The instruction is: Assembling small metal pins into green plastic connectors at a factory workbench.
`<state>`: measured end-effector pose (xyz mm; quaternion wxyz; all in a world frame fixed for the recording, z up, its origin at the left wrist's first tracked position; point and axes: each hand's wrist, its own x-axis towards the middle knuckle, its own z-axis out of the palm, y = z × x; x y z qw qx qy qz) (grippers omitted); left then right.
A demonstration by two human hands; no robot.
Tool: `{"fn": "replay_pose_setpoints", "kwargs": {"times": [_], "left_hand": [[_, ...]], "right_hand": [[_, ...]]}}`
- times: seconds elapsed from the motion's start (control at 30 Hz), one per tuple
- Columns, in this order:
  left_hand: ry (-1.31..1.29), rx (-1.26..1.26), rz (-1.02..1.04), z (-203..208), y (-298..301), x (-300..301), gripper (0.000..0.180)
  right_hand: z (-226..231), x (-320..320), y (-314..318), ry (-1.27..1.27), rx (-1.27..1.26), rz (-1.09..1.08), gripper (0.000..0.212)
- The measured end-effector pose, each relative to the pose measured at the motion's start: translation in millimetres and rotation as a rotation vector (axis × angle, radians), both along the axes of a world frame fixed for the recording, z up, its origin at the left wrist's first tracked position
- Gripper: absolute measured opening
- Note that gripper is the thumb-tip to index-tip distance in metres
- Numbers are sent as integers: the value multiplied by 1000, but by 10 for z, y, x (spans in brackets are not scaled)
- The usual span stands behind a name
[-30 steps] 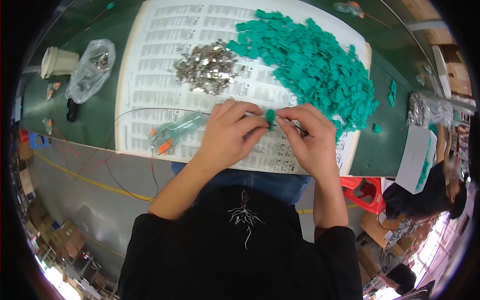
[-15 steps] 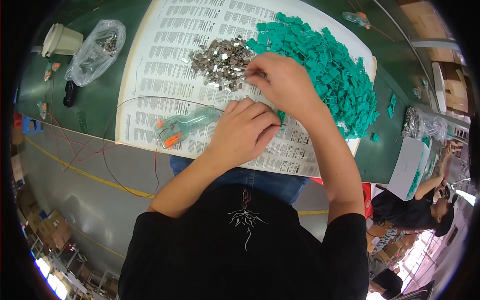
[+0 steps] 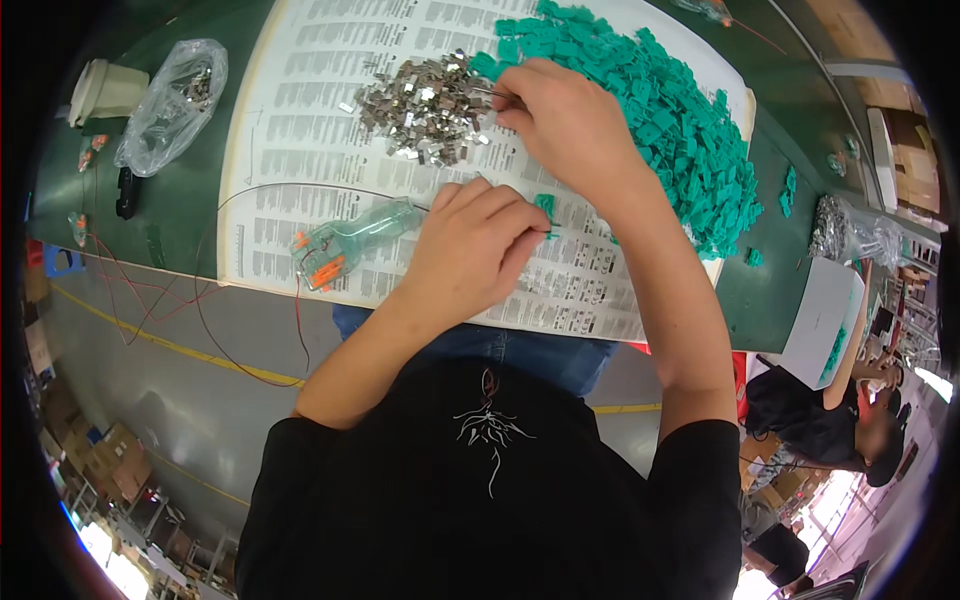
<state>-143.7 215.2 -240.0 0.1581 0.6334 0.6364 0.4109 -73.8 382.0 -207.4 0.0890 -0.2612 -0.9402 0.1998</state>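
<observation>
My right hand is closed round a thin metal tool, perhaps tweezers, whose tip points left over a pile of small shiny metal clips. A large heap of green plastic pieces spreads behind and to the right of that hand. Lower down, my left hand rests on the printed sheet with thumb and index finger pinched. A small dark end sticks out past the fingertips; what they hold is mostly hidden. One green piece lies right by this pinch. A thin dark wire runs up to the left hand.
Left of my left hand lies a clear greenish plastic bottle-like piece with orange parts and wires. Farther left are a clear bag, a beige cup and a black tool. A co-worker sits at right beside a white box.
My right hand has moved up and away, and the thin metal tool now shows in it. More of the green piece by my left hand is visible. The whole view has shifted slightly.
</observation>
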Motion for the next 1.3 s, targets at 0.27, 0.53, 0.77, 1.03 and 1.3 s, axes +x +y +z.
{"fn": "replay_pose_setpoints", "kwargs": {"times": [0.27, 0.53, 0.77, 1.03, 1.3], "left_hand": [[-11, 24, -1, 4, 36, 20, 8], [-43, -25, 3, 51, 25, 4, 7], [-67, -34, 10, 45, 29, 4, 7], [-83, -52, 2, 44, 39, 2, 8], [-81, -53, 9, 29, 37, 11, 7]], "right_hand": [[-14, -164, -59, -97, 137, -45, 18], [203, 431, -189, 160, -65, -168, 15], [220, 1070, -684, 377, -833, -458, 17], [-84, 1117, -910, 458, -843, -535, 18], [-117, 1099, -908, 531, -810, -576, 18]]}}
